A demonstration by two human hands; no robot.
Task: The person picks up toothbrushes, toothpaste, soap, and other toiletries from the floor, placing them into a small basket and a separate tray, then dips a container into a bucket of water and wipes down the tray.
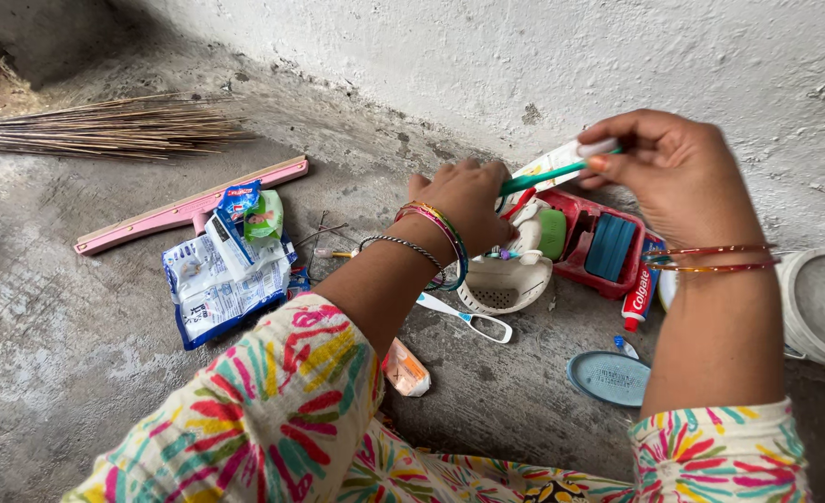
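A thin green plastic toothbrush [547, 174] is held between the two hands, just above the things on the grey concrete floor [68, 345]. The right hand [675, 172] is closed around one end of it, with a small white and green tube [561, 158] pinched against it by the fingertips. The left hand [468, 205] is curled around the other end, so the brush head is hidden and cannot be seen. The green handle looks straight and smooth, and it is tilted a little upward toward the right hand.

Under the hands, a red plastic tray [588, 244] with a blue ribbed block in it is seen close to the rough white wall [543, 56]. A white plastic basket with small holes [504, 284] sits just beside the tray. A white and blue toothbrush [464, 317] lies on the floor near the basket. A red and white toothpaste tube [640, 293] is found by the tray's right side, and a flat oval blue lid [608, 377] lies near it. A round white plastic tub [820, 305] is set at the right edge.

Further left, a pile of blue and white plastic packets [217, 279] is spread out, with a long pink plastic bar [189, 205] behind it. A broom of thin brown sticks [105, 126] lies at the far left. Bare floor is left open at the lower left.
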